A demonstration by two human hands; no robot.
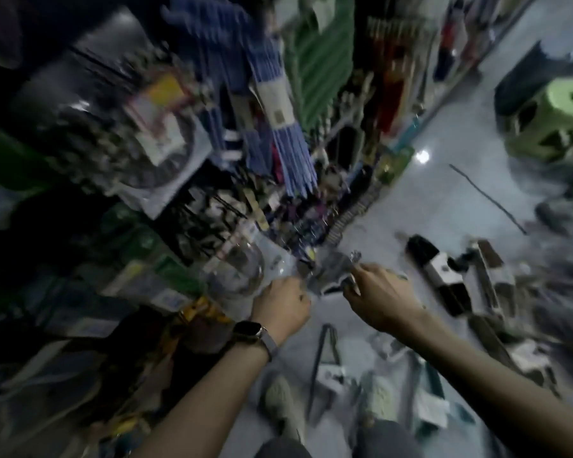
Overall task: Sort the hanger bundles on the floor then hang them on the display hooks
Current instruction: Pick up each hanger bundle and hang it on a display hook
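Left hand (282, 305) and right hand (381, 292): fingers curled, gripping one grey bundle (329, 276) between them. Held close to display rack (232, 180). Heavy blur.

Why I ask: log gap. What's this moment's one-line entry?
left hand: grips bundle; right hand: grips bundle; floor bundles: several; frame: blurred

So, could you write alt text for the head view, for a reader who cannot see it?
Blurred view from above: the left hand, wearing a watch, and the right hand hold a grey bundle at a crowded display rack. More bundles and a green stool are on the pale floor.
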